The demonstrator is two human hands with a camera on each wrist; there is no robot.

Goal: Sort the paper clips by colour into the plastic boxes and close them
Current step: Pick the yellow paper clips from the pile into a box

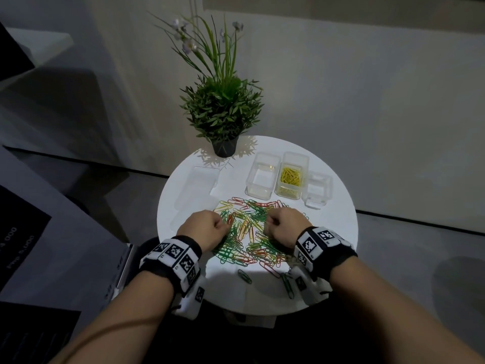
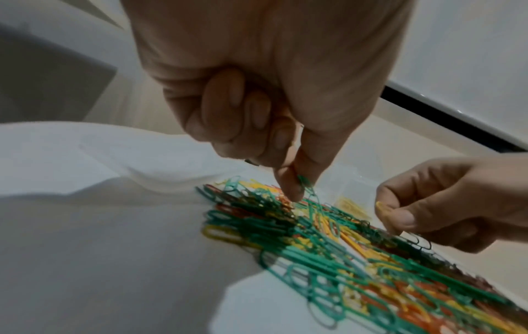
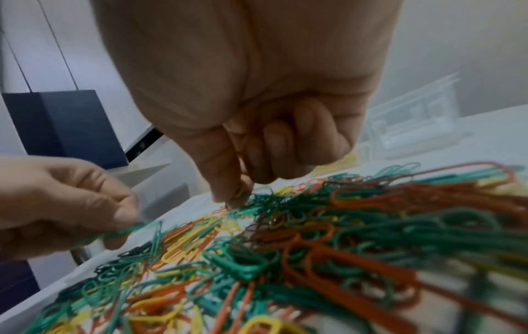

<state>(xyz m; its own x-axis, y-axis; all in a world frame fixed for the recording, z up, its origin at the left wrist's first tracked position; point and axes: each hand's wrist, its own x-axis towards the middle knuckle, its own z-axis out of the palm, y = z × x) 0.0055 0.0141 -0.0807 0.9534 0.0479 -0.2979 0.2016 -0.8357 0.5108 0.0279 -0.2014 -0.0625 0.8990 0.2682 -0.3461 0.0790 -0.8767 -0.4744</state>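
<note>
The left hand [image 2: 257, 95] pinches a green paper clip [image 2: 307, 185] between thumb and forefinger, with the other fingers curled into the palm. This grip is just above the pile of paper clips [image 1: 249, 235], at the left part of it. The right hand [image 3: 257, 101] also has its fingers curled, and its thumb and forefinger press together on a clip at the top of the pile; the colour of this clip I cannot tell, it looks yellowish in the right wrist view.

The pile is a mix of green, orange and yellow clips and it lies on the round white worktop [image 1: 338, 224], between the two hands and under them. Some single green clips [image 1: 244, 276] lie near the pile on the side of the person.

Beyond the pile stand three clear plastic boxes, all without lid. The middle box [image 1: 291, 177] holds yellow clips. The box at its left [image 1: 262, 179] touches it. A smaller box [image 1: 317, 189] is at its right. Clear lids [image 1: 199, 187] lie flat to the left of the pile. A potted plant [image 1: 223, 111] stands behind the boxes, at the far edge of the worktop.
</note>
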